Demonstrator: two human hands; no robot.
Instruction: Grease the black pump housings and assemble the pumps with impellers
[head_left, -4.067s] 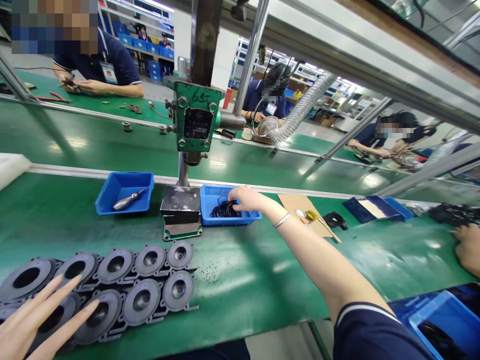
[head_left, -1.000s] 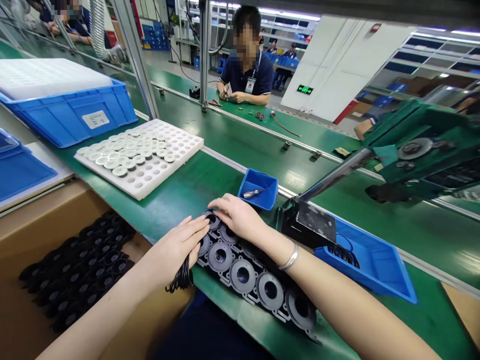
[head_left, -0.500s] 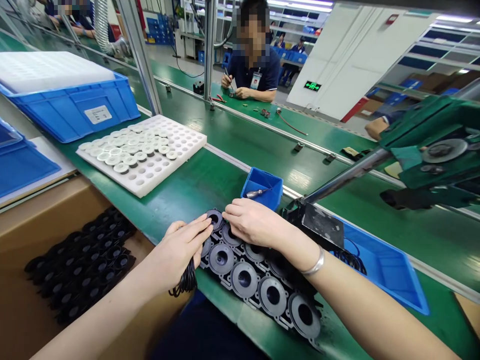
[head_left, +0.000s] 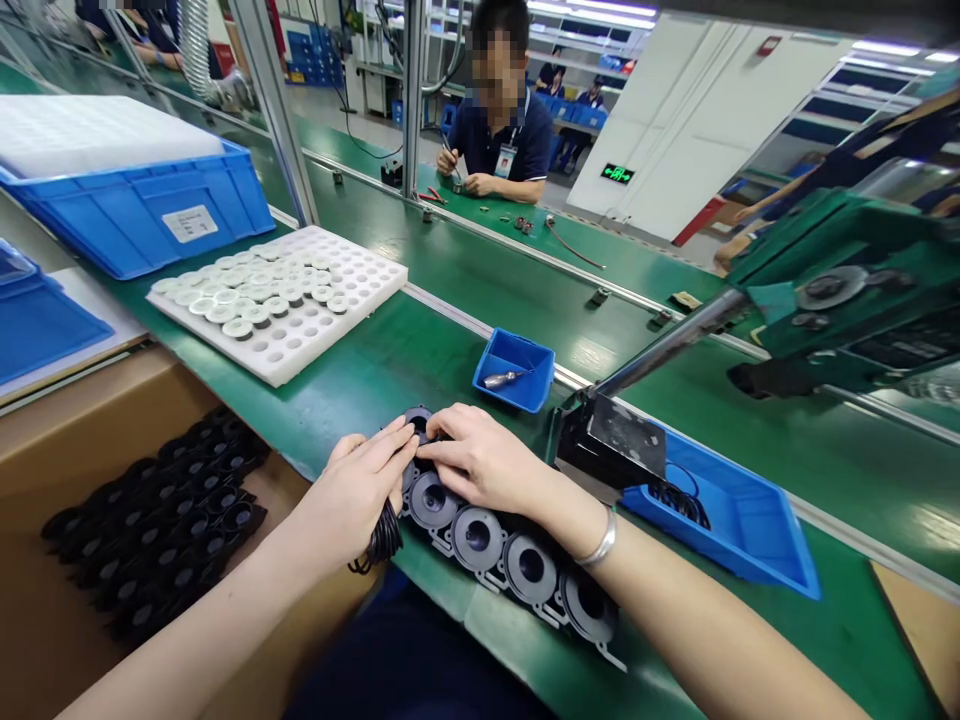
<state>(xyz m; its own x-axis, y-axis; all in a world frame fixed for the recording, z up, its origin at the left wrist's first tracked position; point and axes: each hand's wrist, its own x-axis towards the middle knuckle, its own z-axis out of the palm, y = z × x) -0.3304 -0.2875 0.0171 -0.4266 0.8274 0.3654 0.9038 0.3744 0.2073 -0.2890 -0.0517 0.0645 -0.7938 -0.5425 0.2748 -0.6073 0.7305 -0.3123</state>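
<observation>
Two rows of dark round housings (head_left: 474, 537) with open centres lie on the green bench in front of me. My left hand (head_left: 367, 480) curls around a bunch of thin black rubber rings (head_left: 385, 540) that hangs below its palm. Its extended fingertips rest at the far-end housing (head_left: 417, 420). From the other side, my right hand (head_left: 484, 455) bends its fingers down onto the rim of that same housing. Whatever is under the right fingertips is hidden, and the right hand and forearm cover part of the back row.
A small blue bin (head_left: 517, 372) with a screwdriver (head_left: 501, 380) stands behind the housings. More rings (head_left: 679, 503) lie in a long blue tray (head_left: 757, 535). A white foam tray (head_left: 345, 330) carries pale discs. Black parts (head_left: 157, 530) fill a carton; a green machine (head_left: 840, 290) overhangs at right.
My right hand has shifted closer to my left at the far-end housing, with its fingers spread lower over the rim. The whole view has moved slightly. The ring bunch stays in my left hand.
</observation>
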